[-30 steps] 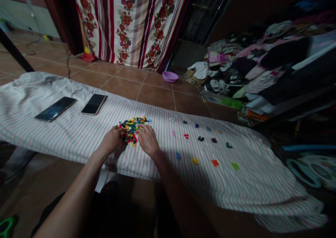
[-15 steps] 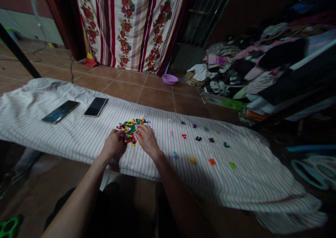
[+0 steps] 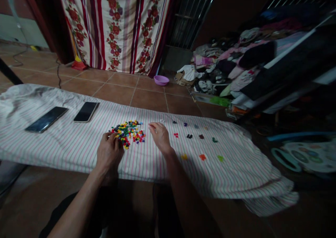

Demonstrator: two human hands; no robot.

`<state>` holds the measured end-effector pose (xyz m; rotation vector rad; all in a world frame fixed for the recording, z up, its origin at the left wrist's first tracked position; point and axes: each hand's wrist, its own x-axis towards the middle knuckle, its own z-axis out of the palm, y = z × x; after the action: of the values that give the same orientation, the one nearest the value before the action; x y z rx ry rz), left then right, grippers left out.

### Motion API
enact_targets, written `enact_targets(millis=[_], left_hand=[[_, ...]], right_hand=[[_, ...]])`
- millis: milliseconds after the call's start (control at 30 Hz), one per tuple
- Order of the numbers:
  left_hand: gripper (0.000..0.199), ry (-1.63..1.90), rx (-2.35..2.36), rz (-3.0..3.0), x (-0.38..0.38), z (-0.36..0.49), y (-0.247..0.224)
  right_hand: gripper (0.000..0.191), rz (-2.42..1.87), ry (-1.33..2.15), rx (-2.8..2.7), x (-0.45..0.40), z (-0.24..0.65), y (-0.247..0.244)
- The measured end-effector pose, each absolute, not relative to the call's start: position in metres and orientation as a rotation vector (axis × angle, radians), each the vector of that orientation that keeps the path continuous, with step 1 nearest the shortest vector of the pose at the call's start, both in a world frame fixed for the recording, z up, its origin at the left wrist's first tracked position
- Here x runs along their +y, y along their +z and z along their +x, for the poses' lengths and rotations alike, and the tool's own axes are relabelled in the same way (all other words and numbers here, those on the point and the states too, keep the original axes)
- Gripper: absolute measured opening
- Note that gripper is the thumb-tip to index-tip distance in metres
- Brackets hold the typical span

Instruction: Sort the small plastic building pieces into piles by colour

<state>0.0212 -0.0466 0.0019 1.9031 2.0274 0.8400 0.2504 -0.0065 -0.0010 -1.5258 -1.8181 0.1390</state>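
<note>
A pile of small multicoloured pieces (image 3: 128,131) lies on the striped cloth (image 3: 147,164). My left hand (image 3: 108,150) rests at the pile's left edge, its fingers bent down by the pieces; whether it grips one is hidden. To the right of the pile, my right hand (image 3: 160,135) is over the cloth with thumb and forefinger pinched, on something too small to make out. Farther right lie small groups sorted by colour, among them red (image 3: 176,135), black (image 3: 189,136), brown (image 3: 201,136), dark green (image 3: 214,139), yellow (image 3: 184,157), orange (image 3: 202,157) and lime green (image 3: 220,158).
Two phones, one (image 3: 46,119) at the left and another (image 3: 86,112) beside it, lie on the cloth. Beyond it, a purple basin (image 3: 161,80) stands on the tiled floor. A heap of clothes (image 3: 225,63) is at the back right.
My right hand has left the pile and moved right, towards the colour groups. My left hand stays at the pile's left edge. The whole view has shifted slightly.
</note>
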Motion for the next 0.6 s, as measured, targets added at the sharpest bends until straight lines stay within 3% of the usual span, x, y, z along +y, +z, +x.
enact_targets(millis=[400, 600], left_hand=[[0.039, 0.742, 2.007, 1.88, -0.027, 0.014, 0.005], [0.038, 0.749, 2.006, 1.878, -0.023, 0.018, 0.006]], right_hand=[[0.024, -1.931, 0.116, -1.528, -0.027, 0.329, -0.012], [0.025, -1.92, 0.132, -1.597, -0.026, 0.332, -0.023]])
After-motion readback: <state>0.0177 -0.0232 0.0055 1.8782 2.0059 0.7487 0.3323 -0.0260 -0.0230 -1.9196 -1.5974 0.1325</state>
